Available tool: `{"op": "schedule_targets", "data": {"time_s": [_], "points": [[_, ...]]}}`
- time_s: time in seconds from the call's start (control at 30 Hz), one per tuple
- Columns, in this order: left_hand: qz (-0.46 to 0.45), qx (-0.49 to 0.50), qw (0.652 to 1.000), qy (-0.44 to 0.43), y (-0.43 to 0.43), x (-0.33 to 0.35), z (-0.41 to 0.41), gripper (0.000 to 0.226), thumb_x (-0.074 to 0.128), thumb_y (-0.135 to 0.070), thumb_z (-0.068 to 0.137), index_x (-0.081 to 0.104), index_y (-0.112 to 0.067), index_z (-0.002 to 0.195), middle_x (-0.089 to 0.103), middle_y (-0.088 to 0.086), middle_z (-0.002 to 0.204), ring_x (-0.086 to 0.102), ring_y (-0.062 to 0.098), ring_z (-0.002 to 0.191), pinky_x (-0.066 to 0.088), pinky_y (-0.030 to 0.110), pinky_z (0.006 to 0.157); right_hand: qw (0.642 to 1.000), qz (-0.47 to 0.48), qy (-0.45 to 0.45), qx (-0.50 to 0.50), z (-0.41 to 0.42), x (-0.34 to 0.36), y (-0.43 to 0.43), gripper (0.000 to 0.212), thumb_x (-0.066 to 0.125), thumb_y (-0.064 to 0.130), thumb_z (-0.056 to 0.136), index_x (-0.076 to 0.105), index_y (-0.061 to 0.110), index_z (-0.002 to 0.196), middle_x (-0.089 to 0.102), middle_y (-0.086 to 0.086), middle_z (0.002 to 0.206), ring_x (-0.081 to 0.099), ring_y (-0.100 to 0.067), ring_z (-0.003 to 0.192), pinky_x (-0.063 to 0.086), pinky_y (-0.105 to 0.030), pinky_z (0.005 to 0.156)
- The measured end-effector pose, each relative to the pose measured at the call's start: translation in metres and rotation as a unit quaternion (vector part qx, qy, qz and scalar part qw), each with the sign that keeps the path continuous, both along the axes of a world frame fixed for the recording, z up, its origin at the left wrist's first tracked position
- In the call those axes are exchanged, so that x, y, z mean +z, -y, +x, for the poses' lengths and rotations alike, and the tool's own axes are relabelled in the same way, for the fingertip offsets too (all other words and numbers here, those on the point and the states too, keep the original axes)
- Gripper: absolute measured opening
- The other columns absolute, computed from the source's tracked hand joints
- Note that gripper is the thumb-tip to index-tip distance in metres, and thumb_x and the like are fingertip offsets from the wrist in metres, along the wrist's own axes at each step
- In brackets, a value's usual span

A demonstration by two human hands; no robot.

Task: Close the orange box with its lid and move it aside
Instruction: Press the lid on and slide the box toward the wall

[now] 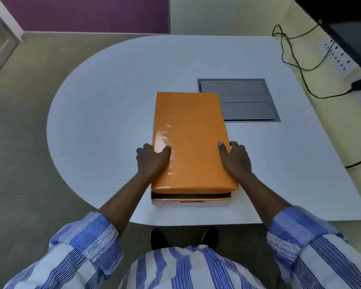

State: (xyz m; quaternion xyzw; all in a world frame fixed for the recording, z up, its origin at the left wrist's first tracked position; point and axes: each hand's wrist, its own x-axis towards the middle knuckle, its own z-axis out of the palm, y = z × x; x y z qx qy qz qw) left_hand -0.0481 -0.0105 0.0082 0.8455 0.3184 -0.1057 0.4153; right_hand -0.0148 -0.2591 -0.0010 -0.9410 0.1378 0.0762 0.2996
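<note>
The orange lid [191, 140] is a glossy, rectangular cover with a light glare streak on its left half. It lies lengthwise over the orange box [191, 198], its far right corner overlapping the near left corner of the grey recessed panel [246, 101]. At the near end it sits not fully down: a dark gap shows beneath its edge. Of the box, only the near rim and pale front wall show.

Orange box [191, 200] mostly hidden under lid [189, 140]; only near rim showing, contents unseen. Fingers of both hands out of sight past lid edges. Floor hatch [246, 101] part-covered by lid. Monitor [350, 28] at 2 o'clock cut by frame edge.
</note>
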Motion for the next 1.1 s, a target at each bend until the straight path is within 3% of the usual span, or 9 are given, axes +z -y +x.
{"op": "schedule_targets", "data": {"time_s": [0.17, 0.3, 0.5, 0.83, 1.1], "points": [[-0.032, -0.033, 0.999, -0.027, 0.001, -0.002, -0.024, 0.096, 0.059, -0.074, 0.071, 0.038, -0.013, 0.142, 0.045, 0.016, 0.143, 0.051, 0.037, 0.129, 0.049, 0.055, 0.102, 1.000, 0.022, -0.008, -0.010, -0.022, -0.004, 0.000, 0.078, 0.031, 0.073, 0.091, 0.052, 0.011, 0.134, 0.063, -0.012, 0.125, 0.062, -0.032, 0.107, 0.050, -0.042, 0.082], [-0.046, -0.081, 0.991, -0.095, 0.007, -0.005, -0.046, 0.109, 0.071, -0.069, 0.076, 0.017, -0.015, 0.153, 0.033, 0.018, 0.156, 0.045, 0.040, 0.136, 0.050, 0.053, 0.103, 1.000, 0.017, -0.010, -0.013, -0.038, -0.007, 0.001, 0.074, 0.035, 0.067, 0.096, 0.046, 0.010, 0.141, 0.060, -0.012, 0.133, 0.060, -0.033, 0.116, 0.047, -0.041, 0.084], [-0.032, -0.131, 0.986, -0.094, 0.020, 0.008, -0.081, 0.133, 0.074, -0.067, 0.075, -0.020, -0.021, 0.157, 0.012, 0.024, 0.165, 0.037, 0.045, 0.143, 0.046, 0.049, 0.104, 1.000, 0.017, -0.003, -0.008, -0.069, -0.008, -0.004, 0.077, 0.035, 0.071, 0.093, 0.035, 0.015, 0.146, 0.058, -0.012, 0.137, 0.061, -0.034, 0.115, 0.052, -0.048, 0.089], [0.015, -0.160, 0.985, -0.066, 0.030, 0.004, -0.111, 0.133, 0.070, -0.068, 0.078, -0.025, -0.018, 0.156, 0.015, 0.026, 0.158, 0.042, 0.049, 0.137, 0.044, 0.055, 0.107, 0.999, -0.045, 0.010, 0.027, -0.110, -0.013, -0.006, 0.086, 0.039, 0.068, 0.094, 0.009, 0.018, 0.158, 0.045, -0.016, 0.146, 0.058, -0.038, 0.119, 0.051, -0.047, 0.086], [0.087, -0.184, 0.977, -0.069, 0.038, -0.013, -0.118, 0.131, 0.056, -0.079, 0.078, -0.029, -0.015, 0.154, 0.019, 0.022, 0.155, 0.036, 0.046, 0.136, 0.038, 0.056, 0.107, 0.996, -0.069, 0.033, 0.044, -0.118, -0.026, -0.008, 0.089, 0.037, 0.067, 0.095, 0.006, 0.014, 0.159, 0.046, -0.018, 0.144, 0.060, -0.036, 0.116, 0.053, -0.045, 0.084]]}}
